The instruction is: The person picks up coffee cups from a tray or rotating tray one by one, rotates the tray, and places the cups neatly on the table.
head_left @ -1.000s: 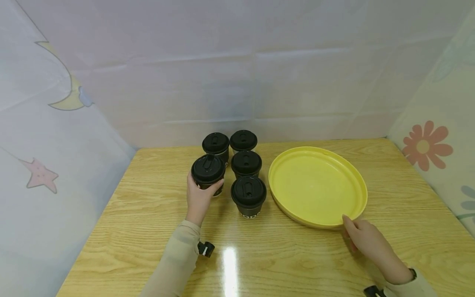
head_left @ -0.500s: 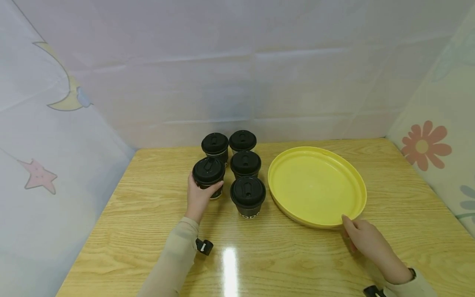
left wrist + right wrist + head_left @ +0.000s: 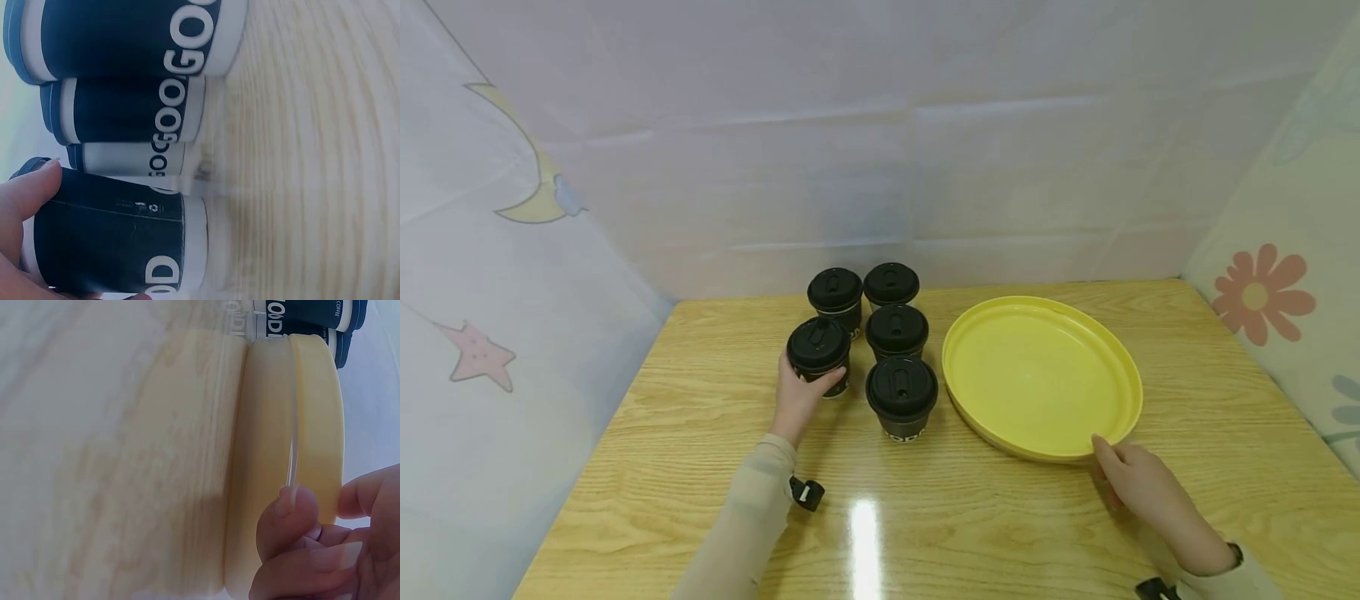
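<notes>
My left hand (image 3: pixel 795 398) grips a black paper coffee cup (image 3: pixel 112 231) with a black lid, thumb and fingers around its upper part. It stands upright at the front of the left column, its base close to the wood in the left wrist view. Beside it, to the right, is another lidded coffee cup (image 3: pixel 902 400). My right hand (image 3: pixel 1138 483) pinches the near right rim of a round yellow tray (image 3: pixel 1037 375). In the right wrist view, the thumb lies on the tray's top edge and curled fingers (image 3: pixel 287 519) press its side from below the lip.
Behind are several more lidded cups: one at back left (image 3: pixel 837 292), one at back right (image 3: pixel 891 285) and a middle one (image 3: pixel 897 330). The wooden table (image 3: pixel 970 525) ends at a pale cloth backdrop (image 3: pixel 880 167) on three sides.
My left hand and its cup have shifted slightly left and toward me, widening the gap to the cups on the right. My right hand and the tray have stayed in place.
</notes>
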Motion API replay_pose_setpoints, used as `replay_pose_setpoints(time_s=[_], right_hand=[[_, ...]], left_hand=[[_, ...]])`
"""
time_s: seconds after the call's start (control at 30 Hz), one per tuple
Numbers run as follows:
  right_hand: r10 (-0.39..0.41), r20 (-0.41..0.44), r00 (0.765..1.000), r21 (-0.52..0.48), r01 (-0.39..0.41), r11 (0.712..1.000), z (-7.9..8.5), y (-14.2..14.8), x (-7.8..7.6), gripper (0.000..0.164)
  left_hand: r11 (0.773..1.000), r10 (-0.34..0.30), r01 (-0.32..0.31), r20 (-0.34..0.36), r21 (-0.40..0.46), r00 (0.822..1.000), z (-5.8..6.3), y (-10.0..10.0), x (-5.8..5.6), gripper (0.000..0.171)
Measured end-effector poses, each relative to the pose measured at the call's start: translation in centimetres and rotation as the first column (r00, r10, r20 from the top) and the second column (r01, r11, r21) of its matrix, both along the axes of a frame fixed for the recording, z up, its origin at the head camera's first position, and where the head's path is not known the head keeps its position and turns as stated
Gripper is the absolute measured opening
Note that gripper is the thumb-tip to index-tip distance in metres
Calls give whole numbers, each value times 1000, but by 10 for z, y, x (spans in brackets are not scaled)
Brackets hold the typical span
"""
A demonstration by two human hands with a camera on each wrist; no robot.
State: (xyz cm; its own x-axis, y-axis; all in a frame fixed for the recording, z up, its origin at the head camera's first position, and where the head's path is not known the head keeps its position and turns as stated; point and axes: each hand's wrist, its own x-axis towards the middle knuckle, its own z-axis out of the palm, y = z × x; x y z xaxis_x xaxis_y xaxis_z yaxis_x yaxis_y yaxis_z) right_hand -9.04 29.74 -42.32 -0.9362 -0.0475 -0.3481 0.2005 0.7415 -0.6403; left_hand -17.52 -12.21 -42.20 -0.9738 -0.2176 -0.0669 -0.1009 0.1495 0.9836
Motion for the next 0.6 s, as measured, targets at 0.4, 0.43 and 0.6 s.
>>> replay_pose_setpoints(time_s=[0.4,0.43,0.6], right_hand=[[0,1,1000,-3,0,1000,2,1,1,66],[0,1,1000,-4,0,1000,2,0,1,66],[3,-11,1000,-9,-3,1000,0,-1,1,64]], left_hand=[[997,40,-41,-10,-72,999,-8,10,0,103],[996,61,-62,-19,-66,998,-8,13,-1,103],[989,145,-147,-62,-35,988,-9,20,-4,101]])
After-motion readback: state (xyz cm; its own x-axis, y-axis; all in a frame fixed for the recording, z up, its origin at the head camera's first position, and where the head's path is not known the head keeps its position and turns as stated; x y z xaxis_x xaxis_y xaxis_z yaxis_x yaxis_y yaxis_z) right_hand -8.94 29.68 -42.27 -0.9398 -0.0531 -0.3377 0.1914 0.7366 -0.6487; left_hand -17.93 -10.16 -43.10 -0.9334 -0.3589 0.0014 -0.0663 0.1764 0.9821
